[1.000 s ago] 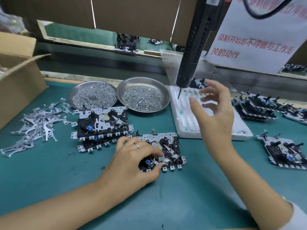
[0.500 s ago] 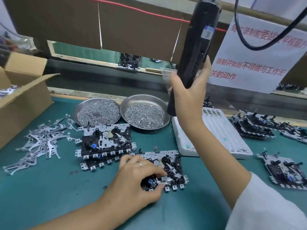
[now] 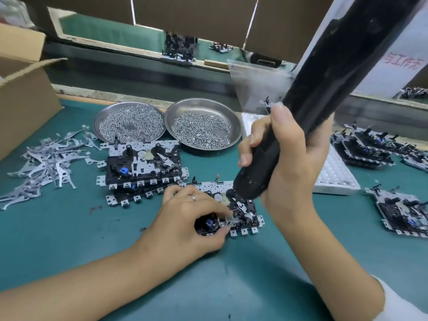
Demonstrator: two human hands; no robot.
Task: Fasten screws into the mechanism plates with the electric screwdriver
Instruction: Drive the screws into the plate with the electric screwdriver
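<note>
Gripping the tilted electric screwdriver (image 3: 308, 126), the right hand (image 3: 287, 163) lowers its tip onto the mechanism plate (image 3: 243, 216), whose near edge the left hand (image 3: 192, 223) pinches on the counter (image 3: 69, 239).

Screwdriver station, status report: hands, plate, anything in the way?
Right hand grips screwdriver, tip down on plate. Left hand pinches plate's front edge. Nothing seen blocking.

The desk (image 3: 58, 239) has a matt green mat. Two dishes (image 3: 234, 121) look like polished steel, heaped with bright metal screws (image 3: 201, 133). The screwdriver (image 3: 312, 107) is glossy black plastic; the box (image 3: 25, 105) at the left edge is rough brown cardboard.
</note>
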